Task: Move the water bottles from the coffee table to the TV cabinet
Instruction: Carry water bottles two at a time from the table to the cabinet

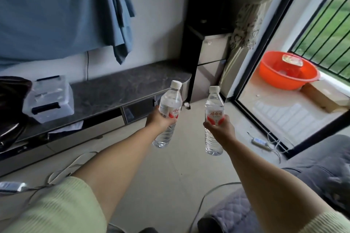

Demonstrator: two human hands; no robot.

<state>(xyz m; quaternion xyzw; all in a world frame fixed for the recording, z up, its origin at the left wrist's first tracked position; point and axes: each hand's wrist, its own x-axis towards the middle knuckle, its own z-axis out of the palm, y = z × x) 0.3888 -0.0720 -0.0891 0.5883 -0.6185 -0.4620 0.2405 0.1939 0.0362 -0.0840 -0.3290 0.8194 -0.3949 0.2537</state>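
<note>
Living-room floor, pale tile, seen from above; we're standing over it with both arms out. Left hand (pixel 158 119) grips a clear plastic water bottle with white cap and red-white label (pixel 167 113), fingers wrapped round the label band, bottle tilted with cap leaning right. Right hand (pixel 220 126) grips a second clear plastic water bottle with white cap (pixel 214 119), fingers curled round its middle, bottle close to upright. Both bottles are in the air, apart from each other, over the floor just in front of the long low TV cabinet with dark marbled top (pixel 121 91). On the cabinet's left part: a clear plastic storage box with black latches (pixel 48 98), next to a black bag (pixel 11 100) at the frame edge. Blue curtain (pixel 56 9) hangs above. Black tall stand (pixel 206 24) at the cabinet's right end. Orange plastic basin (pixel 287 72) on the balcony ledge beyond the sliding door. White cables (pixel 72 166) on the floor; grey quilted sofa (pixel 312 176) lower right.
</note>
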